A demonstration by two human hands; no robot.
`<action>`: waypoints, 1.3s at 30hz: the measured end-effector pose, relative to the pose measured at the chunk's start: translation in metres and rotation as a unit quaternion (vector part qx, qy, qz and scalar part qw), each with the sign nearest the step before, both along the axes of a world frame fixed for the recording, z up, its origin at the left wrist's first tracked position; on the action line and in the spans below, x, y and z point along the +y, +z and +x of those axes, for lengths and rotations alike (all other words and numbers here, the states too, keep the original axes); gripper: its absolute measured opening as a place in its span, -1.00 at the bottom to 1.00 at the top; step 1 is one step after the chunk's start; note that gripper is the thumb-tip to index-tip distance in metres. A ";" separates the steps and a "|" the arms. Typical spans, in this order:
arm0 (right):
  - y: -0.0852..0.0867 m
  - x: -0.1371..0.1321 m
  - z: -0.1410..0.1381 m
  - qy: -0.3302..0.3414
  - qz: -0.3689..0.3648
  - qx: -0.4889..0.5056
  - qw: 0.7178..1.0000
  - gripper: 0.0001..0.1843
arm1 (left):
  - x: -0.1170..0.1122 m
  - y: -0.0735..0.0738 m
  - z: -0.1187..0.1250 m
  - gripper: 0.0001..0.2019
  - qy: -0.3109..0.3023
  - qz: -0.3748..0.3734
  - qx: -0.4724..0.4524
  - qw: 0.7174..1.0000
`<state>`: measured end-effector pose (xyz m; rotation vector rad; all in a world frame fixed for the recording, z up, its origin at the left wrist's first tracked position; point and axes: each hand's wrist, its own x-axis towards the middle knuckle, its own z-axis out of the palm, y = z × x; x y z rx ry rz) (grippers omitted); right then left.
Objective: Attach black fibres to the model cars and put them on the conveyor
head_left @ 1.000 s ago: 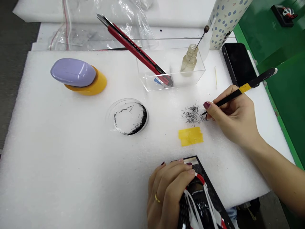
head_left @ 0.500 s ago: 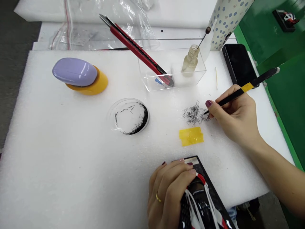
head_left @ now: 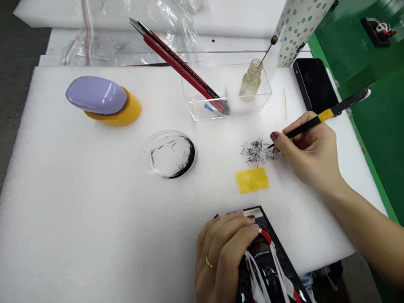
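My right hand (head_left: pixel 307 153) pinches a thin black tool (head_left: pixel 318 120) with a yellow tape band. Its tip touches the right edge of a small pile of short black pins (head_left: pixel 257 151) scattered on the white foam sheet (head_left: pixel 78 189). Just below the pile lies a yellow tape patch (head_left: pixel 252 180). At the near edge my left hand (head_left: pixel 222 256) curls over the top of a black board (head_left: pixel 268 269) wrapped with red and white wires, pressing it down. A round clear dish (head_left: pixel 168 154) with more black pins along its rim sits in the middle.
A clear box (head_left: pixel 227 90) at the back holds a red utility knife (head_left: pixel 179 65) and a small glass bottle (head_left: pixel 251 78). A purple and yellow device (head_left: pixel 101 100) lies at back left, a black phone (head_left: pixel 314 84) at back right, and plastic bags (head_left: pixel 132 33) behind.
The tool tip has shifted very slightly at the pile's right edge. My left hand and the board have stayed put.
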<state>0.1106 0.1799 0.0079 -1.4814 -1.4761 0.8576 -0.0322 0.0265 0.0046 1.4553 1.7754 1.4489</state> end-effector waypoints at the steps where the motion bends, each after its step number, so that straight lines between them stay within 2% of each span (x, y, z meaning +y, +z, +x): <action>1: 0.000 0.000 0.000 0.002 0.004 0.001 1.000 -0.64 | 0.000 0.000 0.000 -0.75 -0.001 0.001 0.002 1.000; 9: 0.006 0.003 -0.001 -0.024 -0.002 -0.007 1.000 -0.64 | 0.000 0.002 0.000 -0.76 -0.003 0.004 0.010 1.000; 18: 0.005 0.002 0.000 -0.005 0.006 -0.023 1.000 -0.65 | -0.002 0.002 -0.005 -0.78 -0.026 -0.004 0.012 1.000; 24: 0.007 0.005 0.004 -0.026 0.044 0.017 0.999 -0.71 | -0.003 0.002 -0.003 -0.81 -0.018 -0.008 0.004 1.000; 33: 0.004 0.005 0.006 0.029 0.048 -0.029 0.998 -0.66 | -0.002 0.000 -0.004 -0.81 -0.016 0.003 0.014 1.000; 39: 0.005 0.006 0.003 0.020 0.059 -0.049 0.997 -0.63 | -0.003 0.001 -0.004 -0.79 -0.018 -0.005 0.022 1.000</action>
